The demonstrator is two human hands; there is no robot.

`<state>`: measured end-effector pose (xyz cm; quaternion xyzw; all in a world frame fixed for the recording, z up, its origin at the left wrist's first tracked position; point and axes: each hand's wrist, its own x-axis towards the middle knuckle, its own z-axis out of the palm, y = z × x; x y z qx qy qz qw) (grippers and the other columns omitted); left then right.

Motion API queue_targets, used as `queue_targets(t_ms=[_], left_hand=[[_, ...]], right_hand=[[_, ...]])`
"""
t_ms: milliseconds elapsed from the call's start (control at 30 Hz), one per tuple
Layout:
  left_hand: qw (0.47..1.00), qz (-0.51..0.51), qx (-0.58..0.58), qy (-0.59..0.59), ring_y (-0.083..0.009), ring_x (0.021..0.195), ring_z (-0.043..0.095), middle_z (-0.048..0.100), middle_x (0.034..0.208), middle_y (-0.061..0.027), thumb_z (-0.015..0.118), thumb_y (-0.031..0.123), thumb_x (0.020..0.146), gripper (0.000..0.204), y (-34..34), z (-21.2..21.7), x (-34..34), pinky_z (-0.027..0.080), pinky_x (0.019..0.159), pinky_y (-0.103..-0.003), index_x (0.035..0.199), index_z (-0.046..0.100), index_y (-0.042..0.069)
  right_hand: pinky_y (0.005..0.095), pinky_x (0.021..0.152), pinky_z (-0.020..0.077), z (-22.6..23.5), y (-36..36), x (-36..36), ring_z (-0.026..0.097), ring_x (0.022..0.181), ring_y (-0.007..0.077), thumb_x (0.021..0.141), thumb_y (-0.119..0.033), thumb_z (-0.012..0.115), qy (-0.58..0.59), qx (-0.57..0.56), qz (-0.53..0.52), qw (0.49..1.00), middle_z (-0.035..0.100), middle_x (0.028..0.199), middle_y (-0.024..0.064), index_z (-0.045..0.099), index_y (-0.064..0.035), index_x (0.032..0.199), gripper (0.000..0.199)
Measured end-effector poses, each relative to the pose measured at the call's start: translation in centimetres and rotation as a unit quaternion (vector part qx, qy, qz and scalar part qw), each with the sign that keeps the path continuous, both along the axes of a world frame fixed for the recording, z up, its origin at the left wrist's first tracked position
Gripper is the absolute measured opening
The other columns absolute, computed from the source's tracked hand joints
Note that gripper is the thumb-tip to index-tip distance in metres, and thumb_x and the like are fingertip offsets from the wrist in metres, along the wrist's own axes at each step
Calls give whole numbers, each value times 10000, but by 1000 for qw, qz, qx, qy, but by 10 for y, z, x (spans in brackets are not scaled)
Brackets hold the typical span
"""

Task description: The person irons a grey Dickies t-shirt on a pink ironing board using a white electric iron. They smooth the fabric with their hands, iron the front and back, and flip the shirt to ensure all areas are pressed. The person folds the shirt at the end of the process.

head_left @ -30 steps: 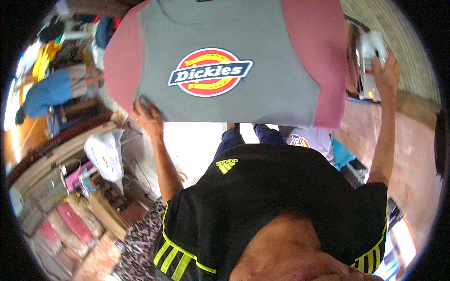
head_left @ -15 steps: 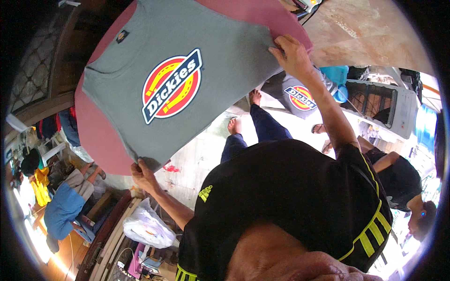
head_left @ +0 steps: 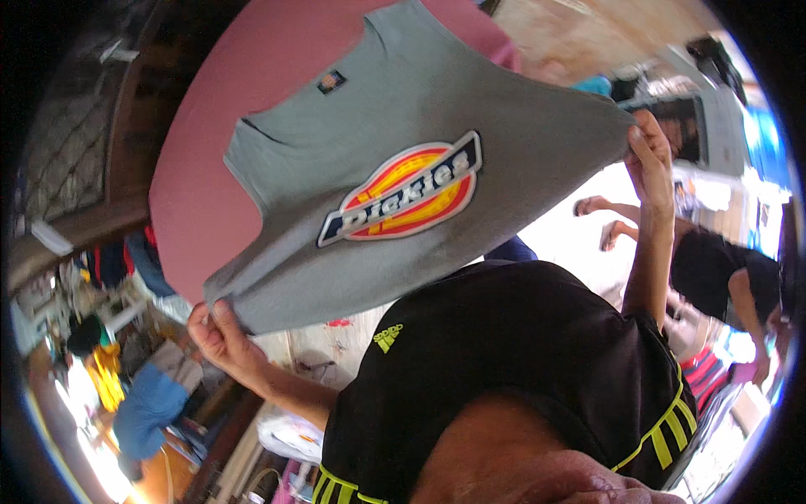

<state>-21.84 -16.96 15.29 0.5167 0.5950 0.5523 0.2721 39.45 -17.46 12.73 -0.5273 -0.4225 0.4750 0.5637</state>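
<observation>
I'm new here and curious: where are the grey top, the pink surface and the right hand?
Grey top (head_left: 382,130): head view, cloth above the printed badge.
Pink surface (head_left: 239,92): head view, bare left part.
Right hand (head_left: 651,164): head view, middle of the hand.

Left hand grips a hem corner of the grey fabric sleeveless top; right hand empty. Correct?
The right hand isn't empty: in the head view it grips the other corner of the grey fabric sleeveless top. The left hand is as stated.
</observation>
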Motion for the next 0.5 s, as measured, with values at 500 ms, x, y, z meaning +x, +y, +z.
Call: queue_targets(t_ms=[500], left_hand=[[885,-400,-229,-70,-162,1073,587,628,1163,-57,650,-78,835,425,112,-35,273,437,960,-299,1252,594,-20]], right_hand=[[202,832,479,-25,-193,208,607,964,78,893,39,634,-183,-125,-213,951,656,1146,32,601,-8,1269,380]])
